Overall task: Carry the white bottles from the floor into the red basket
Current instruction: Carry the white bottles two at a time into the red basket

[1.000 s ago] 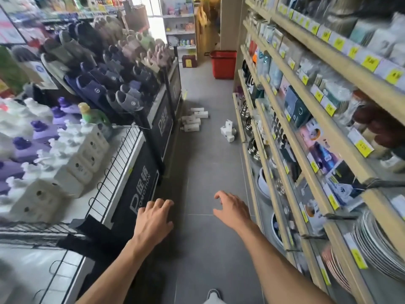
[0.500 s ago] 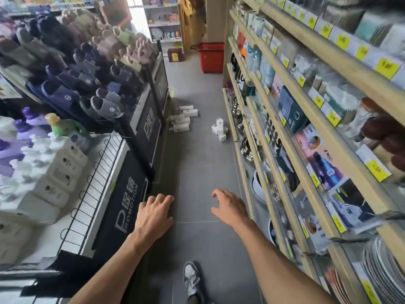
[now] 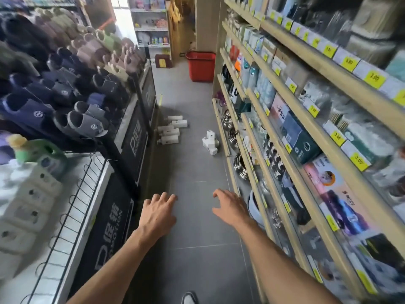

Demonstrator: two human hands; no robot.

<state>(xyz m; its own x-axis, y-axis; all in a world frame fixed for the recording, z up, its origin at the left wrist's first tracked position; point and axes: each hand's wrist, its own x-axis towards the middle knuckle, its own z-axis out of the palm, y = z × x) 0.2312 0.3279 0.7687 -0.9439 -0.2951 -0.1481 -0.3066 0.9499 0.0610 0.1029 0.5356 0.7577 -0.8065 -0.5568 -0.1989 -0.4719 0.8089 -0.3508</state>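
Note:
Several white bottles [image 3: 171,130] lie on the grey floor beside the left display stand, midway down the aisle. A second small heap of white bottles [image 3: 210,141] lies by the foot of the right shelving. The red basket [image 3: 202,66] stands on the floor at the far end of the aisle, against the right shelving. My left hand [image 3: 158,212] and my right hand [image 3: 228,207] are stretched forward over the floor, palms down, fingers loosely spread, holding nothing. Both hands are well short of the bottles.
A display stand [image 3: 133,137] with slippers and racks of detergent bottles lines the left side. Wooden shelving [image 3: 258,119] packed with goods and yellow price tags lines the right. The grey tiled aisle [image 3: 192,172] runs between them. My shoe [image 3: 189,298] shows at the bottom edge.
The view has advanced down the aisle, so the bottles and basket appear nearer. Both hands stay held out in front, empty, in much the same pose.

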